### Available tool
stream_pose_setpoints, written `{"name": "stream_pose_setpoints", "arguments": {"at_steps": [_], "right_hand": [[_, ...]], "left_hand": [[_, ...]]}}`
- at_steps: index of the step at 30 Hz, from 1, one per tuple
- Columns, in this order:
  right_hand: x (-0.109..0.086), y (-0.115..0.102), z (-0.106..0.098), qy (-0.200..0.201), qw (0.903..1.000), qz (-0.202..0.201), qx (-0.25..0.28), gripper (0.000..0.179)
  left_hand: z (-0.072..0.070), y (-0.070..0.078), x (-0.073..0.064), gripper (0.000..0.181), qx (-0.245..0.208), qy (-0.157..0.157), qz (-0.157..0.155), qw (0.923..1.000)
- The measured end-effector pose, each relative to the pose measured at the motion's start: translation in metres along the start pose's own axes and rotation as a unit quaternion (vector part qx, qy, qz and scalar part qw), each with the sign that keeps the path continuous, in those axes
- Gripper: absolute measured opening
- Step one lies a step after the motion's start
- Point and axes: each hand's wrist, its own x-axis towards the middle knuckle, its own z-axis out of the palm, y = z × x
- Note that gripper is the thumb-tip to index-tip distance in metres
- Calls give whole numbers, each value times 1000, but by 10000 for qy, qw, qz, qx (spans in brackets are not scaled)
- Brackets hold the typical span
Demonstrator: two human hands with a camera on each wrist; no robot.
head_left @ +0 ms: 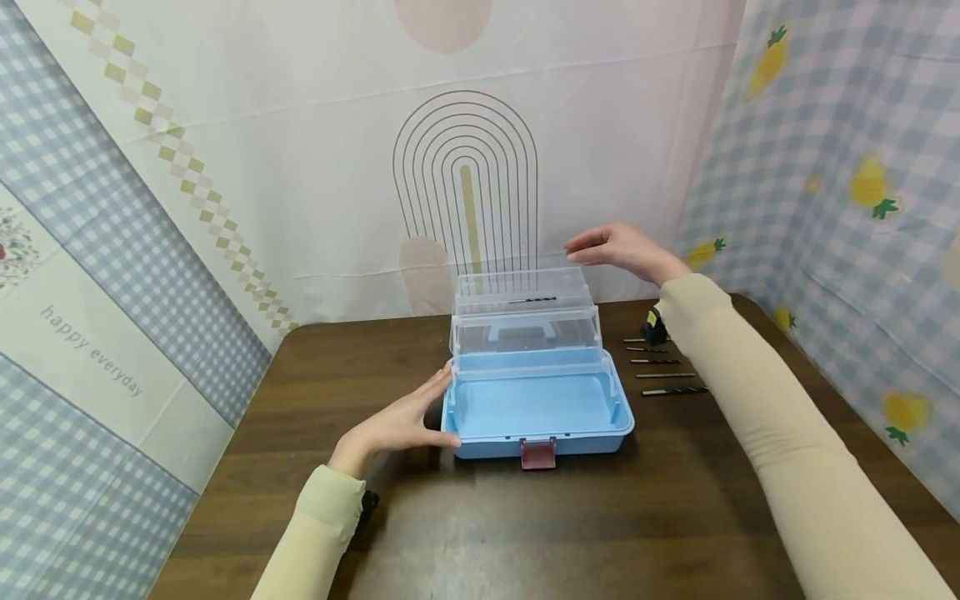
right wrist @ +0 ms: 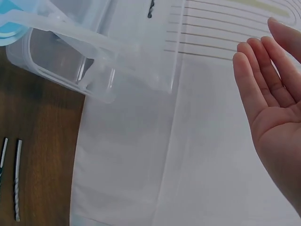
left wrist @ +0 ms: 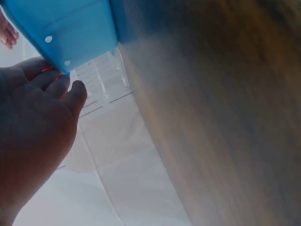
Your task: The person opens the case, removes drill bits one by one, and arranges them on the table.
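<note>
A light-blue toolbox [head_left: 540,448] with a pinkish-red latch [head_left: 538,455] stands opened on the table, its clear tiered trays [head_left: 525,329] raised at the back. One dark twist drill bit [head_left: 534,299] lies in the top tray; its tip also shows in the right wrist view. My left hand [head_left: 401,421] rests at the toolbox's left end, thumb at the front corner and straight fingers along the side. In the left wrist view its fingertips touch the blue box [left wrist: 84,28]. Raised above the trays' right side, my right hand [head_left: 618,250] holds nothing, its fingers lightly bent.
Several drill bits [head_left: 665,375] lie in a row on the brown table [head_left: 480,525], right of the toolbox. Two of these bits [right wrist: 18,179] appear at the left of the right wrist view. A patterned cloth [head_left: 337,167] hangs close behind the table.
</note>
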Motion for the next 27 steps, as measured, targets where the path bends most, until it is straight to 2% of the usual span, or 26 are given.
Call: {"name": "stream_pose_setpoints", "arguments": {"at_steps": [9,18,27], "right_hand": [[12,-7,19,-410,9977,-139,-531,39],[16,-13,31,-720,9905,-368,-1115,36],[22,4,42,-1042,9838,-245,-1440,38]], "left_hand": [[0,-3,1,115,33,-4,39,10000],[-2,-2,1,116,-80,-28,14,10000],[-1,-3,1,116,-158,-35,55,9999]]}}
